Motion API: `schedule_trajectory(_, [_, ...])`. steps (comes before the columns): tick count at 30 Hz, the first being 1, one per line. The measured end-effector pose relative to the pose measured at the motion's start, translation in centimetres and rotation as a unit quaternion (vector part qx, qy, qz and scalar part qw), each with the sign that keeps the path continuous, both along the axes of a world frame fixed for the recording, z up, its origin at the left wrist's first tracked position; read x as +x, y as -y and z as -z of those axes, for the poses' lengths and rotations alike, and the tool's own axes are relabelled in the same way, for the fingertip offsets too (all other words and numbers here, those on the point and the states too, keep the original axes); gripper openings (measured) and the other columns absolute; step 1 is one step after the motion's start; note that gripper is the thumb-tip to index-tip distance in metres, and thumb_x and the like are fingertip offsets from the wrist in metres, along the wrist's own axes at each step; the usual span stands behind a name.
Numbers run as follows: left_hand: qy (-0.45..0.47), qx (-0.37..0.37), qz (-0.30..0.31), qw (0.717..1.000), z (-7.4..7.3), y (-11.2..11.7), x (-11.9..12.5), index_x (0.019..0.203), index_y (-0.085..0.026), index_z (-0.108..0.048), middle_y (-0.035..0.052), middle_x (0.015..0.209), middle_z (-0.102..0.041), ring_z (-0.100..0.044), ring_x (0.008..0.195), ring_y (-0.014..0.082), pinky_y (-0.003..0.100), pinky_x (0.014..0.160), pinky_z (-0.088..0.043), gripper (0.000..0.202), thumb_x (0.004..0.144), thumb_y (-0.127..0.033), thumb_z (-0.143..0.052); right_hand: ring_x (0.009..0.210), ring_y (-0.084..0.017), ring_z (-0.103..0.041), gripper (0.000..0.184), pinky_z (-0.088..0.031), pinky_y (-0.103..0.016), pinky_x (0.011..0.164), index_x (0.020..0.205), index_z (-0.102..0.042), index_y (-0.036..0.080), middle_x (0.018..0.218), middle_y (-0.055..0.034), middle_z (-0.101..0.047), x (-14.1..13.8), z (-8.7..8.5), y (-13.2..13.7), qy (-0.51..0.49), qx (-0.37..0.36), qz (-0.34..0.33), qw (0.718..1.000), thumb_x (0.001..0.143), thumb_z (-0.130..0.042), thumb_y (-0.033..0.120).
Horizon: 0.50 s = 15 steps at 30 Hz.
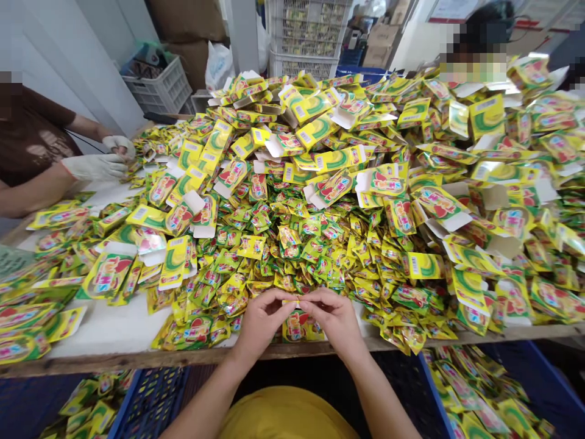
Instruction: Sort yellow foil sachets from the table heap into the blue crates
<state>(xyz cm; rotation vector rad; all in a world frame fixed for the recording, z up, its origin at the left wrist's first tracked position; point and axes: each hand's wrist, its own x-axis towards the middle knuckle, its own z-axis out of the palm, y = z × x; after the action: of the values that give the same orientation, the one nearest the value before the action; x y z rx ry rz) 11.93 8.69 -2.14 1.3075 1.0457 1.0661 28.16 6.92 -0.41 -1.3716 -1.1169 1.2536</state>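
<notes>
Near the table's front edge lies a small yellow-and-green printed carton (pixel 302 326), its front facing up. My left hand (pixel 260 320) pinches the carton's far end between thumb and fingertips. From the other side my right hand (pixel 337 318) does the same, and the fingertips of both hands nearly meet at a pale end flap. Whether the flap is fully closed is hidden by the fingers. Just beyond my hands spreads a heap of small shiny sachets (pixel 315 250) in yellow and green.
Many cartons (pixel 329 186), several with open flaps, are piled behind the sachets. A co-worker's gloved hands (pixel 98 166) are at the left side of the table (pixel 109 329). Blue crates (pixel 155 396) holding cartons stand below the edge. White crates (pixel 306 30) are stacked at the back.
</notes>
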Motion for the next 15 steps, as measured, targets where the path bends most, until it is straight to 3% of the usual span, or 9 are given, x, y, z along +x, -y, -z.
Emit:
schedule_trajectory(2, [-0.007, 0.048, 0.006, 0.999, 0.1, 0.0, -0.2, 0.082, -0.018, -0.073, 0.0050, 0.084, -0.074, -0.067, 0.081, 0.0170, 0.027, 0.077, -0.053, 0.007, 0.080, -0.022, -0.068, 0.069, -0.017, -0.060, 0.014, -0.054, -0.029, 0.059, 0.078, -0.075, 0.021, 0.074, -0.0034, -0.063, 0.3, 0.3, 0.3, 0.031, 0.046, -0.011, 0.998, 0.070, -0.076, 0.033])
schedule_trajectory(6, [-0.038, 0.145, 0.034, 0.988, 0.8, 0.6, -0.8, 0.090, -0.021, -0.075, 0.0065, 0.095, -0.073, -0.068, 0.089, 0.0179, 0.030, 0.083, -0.053, 0.013, 0.078, -0.019, -0.071, 0.079, -0.017, -0.061, 0.005, -0.051, -0.029, 0.068, 0.081, -0.073, 0.022, 0.082, -0.0040, -0.064, 0.0, 1.3, 1.5, 0.100, 0.132, -0.003, 0.986, 0.077, -0.073, 0.025])
schedule_trajectory(9, [-0.051, 0.181, 0.052, 0.981, 1.8, 1.2, -0.5, 0.095, -0.021, -0.073, 0.0067, 0.099, -0.072, -0.067, 0.091, 0.0176, 0.030, 0.085, -0.053, 0.017, 0.078, -0.018, -0.071, 0.088, -0.018, -0.061, 0.010, -0.051, -0.030, 0.073, 0.088, -0.073, 0.024, 0.091, -0.0058, -0.063, -0.2, 2.1, 2.5, 0.129, 0.179, 0.017, 0.975, 0.084, -0.064, 0.022])
schedule_trajectory(12, [-0.083, 0.151, 0.068, 0.983, 1.8, 1.3, 0.1, 0.096, -0.020, -0.070, 0.0057, 0.093, -0.073, -0.067, 0.087, 0.0171, 0.029, 0.082, -0.053, 0.017, 0.080, -0.021, -0.068, 0.091, -0.019, -0.061, 0.017, -0.052, -0.032, 0.076, 0.096, -0.073, 0.025, 0.099, -0.0070, -0.064, 1.3, 2.4, 3.0, 0.139, 0.175, 0.004, 0.975, 0.086, -0.060, 0.024])
schedule_trajectory(15, [-0.128, 0.072, 0.030, 0.989, -0.1, 0.8, -1.3, 0.103, -0.022, -0.069, 0.0061, 0.102, -0.072, -0.066, 0.093, 0.0182, 0.029, 0.085, -0.051, 0.022, 0.083, -0.028, -0.063, 0.072, -0.017, -0.061, 0.020, -0.052, -0.029, 0.060, 0.098, -0.071, 0.022, 0.091, -0.0066, -0.065, 4.7, 2.5, 3.0, 0.133, 0.099, 0.108, 0.980, 0.084, -0.060, 0.031])
